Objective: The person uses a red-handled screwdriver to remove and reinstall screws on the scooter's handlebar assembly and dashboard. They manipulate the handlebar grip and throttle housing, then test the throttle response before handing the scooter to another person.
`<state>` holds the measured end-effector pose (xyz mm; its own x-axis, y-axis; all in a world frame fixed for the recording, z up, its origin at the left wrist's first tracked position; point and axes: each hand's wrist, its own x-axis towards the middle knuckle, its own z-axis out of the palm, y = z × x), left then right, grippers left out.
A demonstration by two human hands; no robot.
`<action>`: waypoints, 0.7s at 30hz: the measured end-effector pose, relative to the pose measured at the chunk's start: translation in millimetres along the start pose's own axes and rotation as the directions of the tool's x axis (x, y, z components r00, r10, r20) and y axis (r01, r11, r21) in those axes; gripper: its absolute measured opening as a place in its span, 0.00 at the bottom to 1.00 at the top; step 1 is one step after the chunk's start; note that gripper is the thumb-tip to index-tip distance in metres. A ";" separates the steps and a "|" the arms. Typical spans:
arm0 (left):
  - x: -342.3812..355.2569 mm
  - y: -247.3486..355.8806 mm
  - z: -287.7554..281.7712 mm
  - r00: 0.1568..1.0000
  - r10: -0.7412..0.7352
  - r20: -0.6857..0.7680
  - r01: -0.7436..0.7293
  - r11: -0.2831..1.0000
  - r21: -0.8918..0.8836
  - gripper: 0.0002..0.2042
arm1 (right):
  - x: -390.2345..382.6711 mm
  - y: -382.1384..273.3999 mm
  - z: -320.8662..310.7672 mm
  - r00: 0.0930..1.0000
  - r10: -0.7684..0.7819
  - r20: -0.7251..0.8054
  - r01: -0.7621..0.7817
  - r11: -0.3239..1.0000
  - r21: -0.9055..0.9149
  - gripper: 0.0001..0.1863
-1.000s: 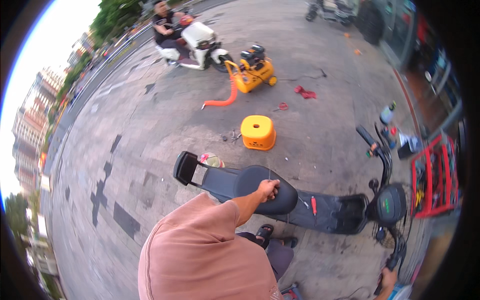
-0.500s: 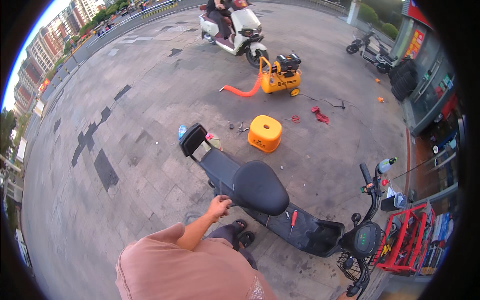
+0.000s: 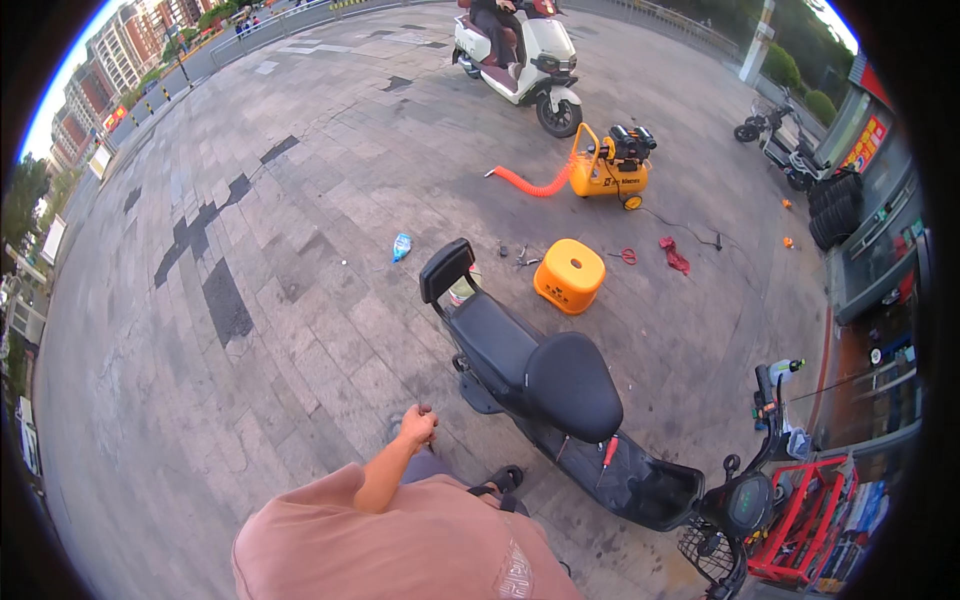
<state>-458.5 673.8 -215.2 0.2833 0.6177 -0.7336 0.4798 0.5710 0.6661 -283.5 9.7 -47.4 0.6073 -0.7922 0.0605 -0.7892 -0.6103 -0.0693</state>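
My left hand [image 3: 418, 428] is closed, its fingers curled in front of me. What it holds, if anything, I cannot make out. It hangs apart from a black electric scooter, left of the scooter's seat [image 3: 573, 388]. My right hand is out of view. On the scooter's footboard [image 3: 640, 482] lies a screwdriver with a red handle [image 3: 610, 452], and a thin metal tool rests near it. A backrest [image 3: 447, 268] rises at the scooter's rear.
A yellow stool [image 3: 570, 275] stands beyond the scooter, with small tools around it. Farther off are a yellow air compressor [image 3: 612, 178] with an orange coiled hose [image 3: 535, 187] and a person on a white scooter [image 3: 525, 62]. A red tool rack [image 3: 800, 520] stands at right.
My left hand has drawn back from beside the scooter, toward the left. My right hand, partly visible at the lower edge near the handlebar, has gone out of view. The view has shifted left.
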 end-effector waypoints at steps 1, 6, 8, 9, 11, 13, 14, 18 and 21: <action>5.3 -0.5 -11.5 1.000 -0.005 -0.006 0.005 1.000 -0.027 0.19 | -2.6 1.2 1.5 0.999 -0.001 -0.048 0.000 1.000 -0.013 0.24; 36.2 14.9 -89.2 0.993 -0.095 0.069 0.102 0.989 -0.105 0.18 | -16.7 10.8 -5.3 0.873 -0.065 -0.483 0.023 0.995 -0.093 0.23; 49.9 29.3 -117.4 0.988 -0.087 0.130 0.101 0.989 -0.104 0.17 | -34.1 1.0 -12.2 0.665 -0.187 -0.723 0.149 0.982 -0.117 0.23; 55.9 37.0 -128.8 0.986 -0.069 0.150 0.084 0.992 -0.093 0.17 | -49.0 -9.6 -15.9 0.554 -0.247 -0.795 0.233 0.963 -0.137 0.23; 60.4 49.0 -143.2 0.985 -0.048 0.164 0.070 0.989 -0.133 0.16 | -94.1 -52.6 -15.2 0.697 -0.351 -0.625 0.627 0.721 0.295 0.18; 61.2 64.8 -144.4 0.958 0.001 0.287 0.052 0.982 -0.179 0.15 | -186.5 -113.6 16.8 0.855 -0.474 -0.211 0.506 0.671 0.542 0.17; 60.1 72.9 -141.8 0.948 0.013 0.318 0.043 0.984 -0.171 0.15 | -241.4 -144.9 34.0 0.624 -0.756 -0.197 0.772 0.558 0.304 0.18; 47.4 96.0 -121.1 0.836 0.074 0.544 -0.014 0.993 -0.114 0.15 | -477.9 -248.6 94.6 0.153 -0.879 0.452 0.324 0.477 0.817 0.20; 40.7 99.4 -111.2 0.774 0.064 0.630 0.029 0.990 -0.136 0.13 | -597.1 -290.0 104.8 -0.257 -0.872 0.417 0.204 0.373 0.905 0.22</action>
<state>-491.6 815.8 -163.9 0.7733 0.1736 -0.6098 0.3704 0.6569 0.6567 -407.6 659.1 -167.9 0.5705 0.7329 -0.3706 -0.0873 -0.3945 -0.9147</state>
